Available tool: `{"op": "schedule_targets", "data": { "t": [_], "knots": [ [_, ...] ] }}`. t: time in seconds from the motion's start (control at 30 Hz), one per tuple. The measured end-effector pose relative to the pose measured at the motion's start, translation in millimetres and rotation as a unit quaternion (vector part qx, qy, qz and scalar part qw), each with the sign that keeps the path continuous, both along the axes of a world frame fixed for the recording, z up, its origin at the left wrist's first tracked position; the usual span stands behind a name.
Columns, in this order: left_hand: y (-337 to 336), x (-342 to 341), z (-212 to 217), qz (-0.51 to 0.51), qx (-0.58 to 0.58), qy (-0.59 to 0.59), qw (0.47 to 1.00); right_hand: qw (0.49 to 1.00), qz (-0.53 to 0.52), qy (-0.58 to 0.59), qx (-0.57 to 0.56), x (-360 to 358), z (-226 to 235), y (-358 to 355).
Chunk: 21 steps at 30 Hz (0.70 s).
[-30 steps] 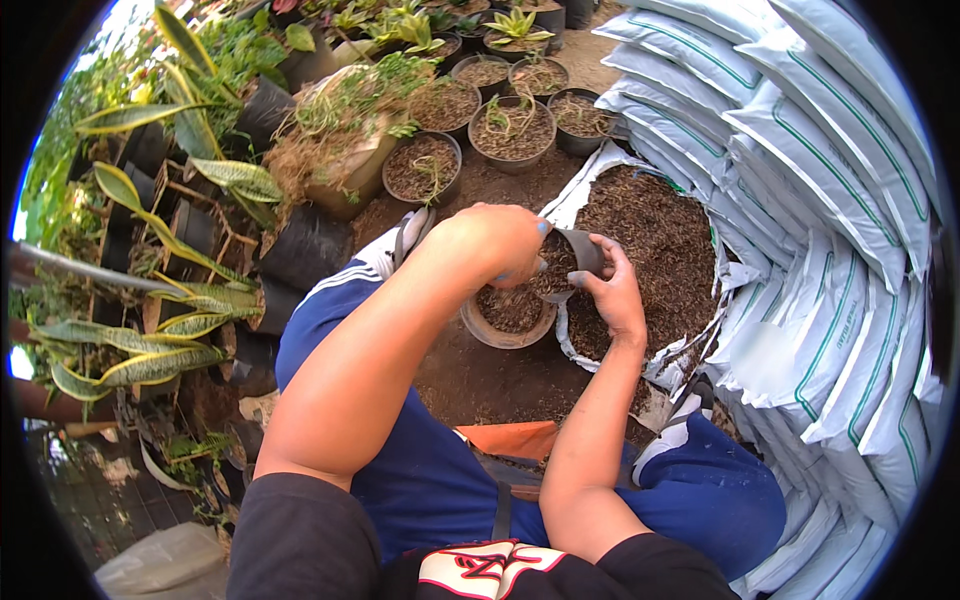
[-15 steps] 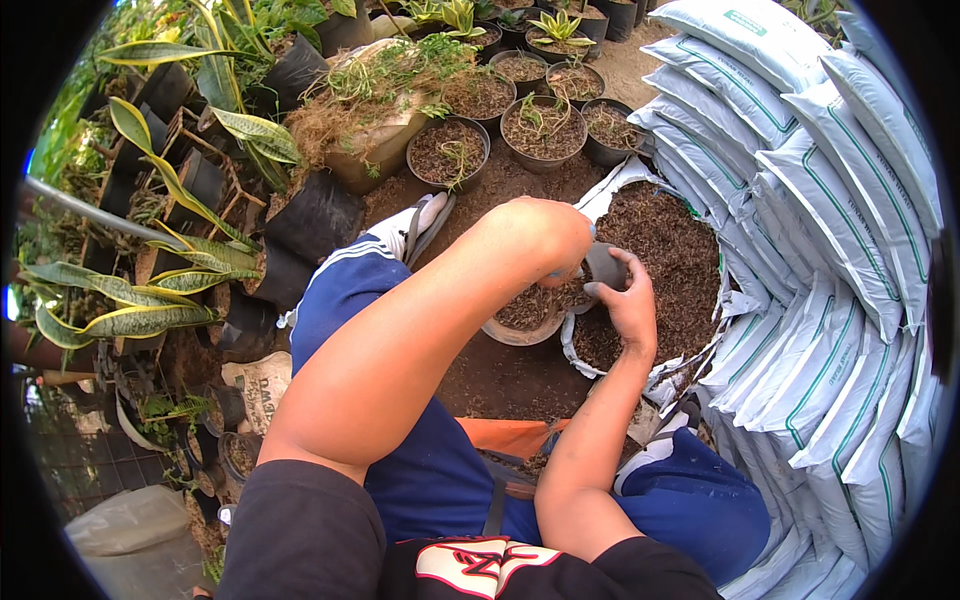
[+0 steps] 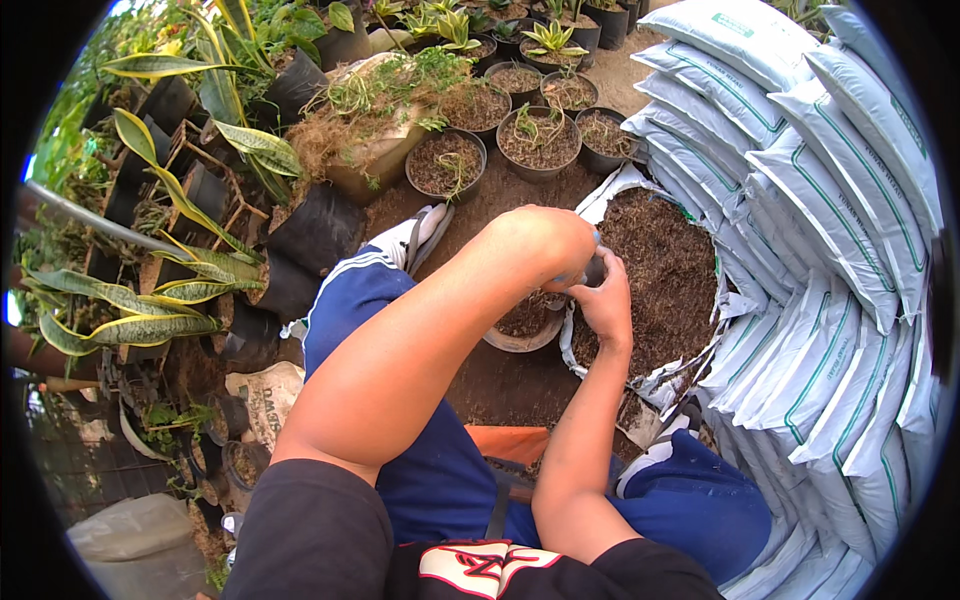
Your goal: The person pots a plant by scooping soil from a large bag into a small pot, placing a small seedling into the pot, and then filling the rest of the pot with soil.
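My right hand (image 3: pixel 606 304) grips a small dark rounded container (image 3: pixel 596 269) with thumb and fingers curled around it. It is partly hidden, so I cannot tell its full shape. My left hand (image 3: pixel 560 252) bends down at the wrist right beside it, and its fingers are mostly out of sight. Both hands are over the side of a round pot (image 3: pixel 527 340) with brown soil in it. Just right of them stands a large white sack (image 3: pixel 590 377) with its top open, filled with loose dark soil mix (image 3: pixel 660 290).
Pale bags (image 3: pixel 840 240) with green lines are stacked high on the right. Black pots (image 3: pixel 540 140) with soil and small plants stand ahead. Tipped pots of snake plants (image 3: pixel 140 320) crowd the left side. Something orange (image 3: pixel 508 442) lies between my legs.
My right hand has moved left with the dark container, close up against my left hand. Less of the container shows now. The left hand has stayed near the same place.
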<state>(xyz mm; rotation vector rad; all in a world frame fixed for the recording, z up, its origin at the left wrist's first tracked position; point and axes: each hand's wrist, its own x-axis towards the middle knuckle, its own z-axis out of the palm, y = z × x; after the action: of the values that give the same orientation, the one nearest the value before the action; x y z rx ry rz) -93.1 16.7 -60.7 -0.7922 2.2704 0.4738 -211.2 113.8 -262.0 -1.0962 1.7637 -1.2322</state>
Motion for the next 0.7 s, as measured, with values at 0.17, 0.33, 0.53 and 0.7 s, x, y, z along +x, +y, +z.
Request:
{"op": "schedule_targets", "data": {
  "t": [0.17,0.33,0.53,0.7],
  "knots": [
    [-3,6,0,0.022,-0.024,0.017,0.999,1.000,-0.015,0.018,0.001,-6,3,4],
    [-2,4,-3,0.004,-0.005,0.018,1.000,1.000,0.004,-0.011,0.012,-21,-17,8],
    [1,8,4,-0.003,-0.014,0.021,1.000,0.995,-0.005,-0.093,0.018,-17,-14,4],
    [-1,18,8,0.036,-0.010,0.035,0.999,1.000,-0.021,0.015,-0.015,-3,-3,4]
  ]
}}
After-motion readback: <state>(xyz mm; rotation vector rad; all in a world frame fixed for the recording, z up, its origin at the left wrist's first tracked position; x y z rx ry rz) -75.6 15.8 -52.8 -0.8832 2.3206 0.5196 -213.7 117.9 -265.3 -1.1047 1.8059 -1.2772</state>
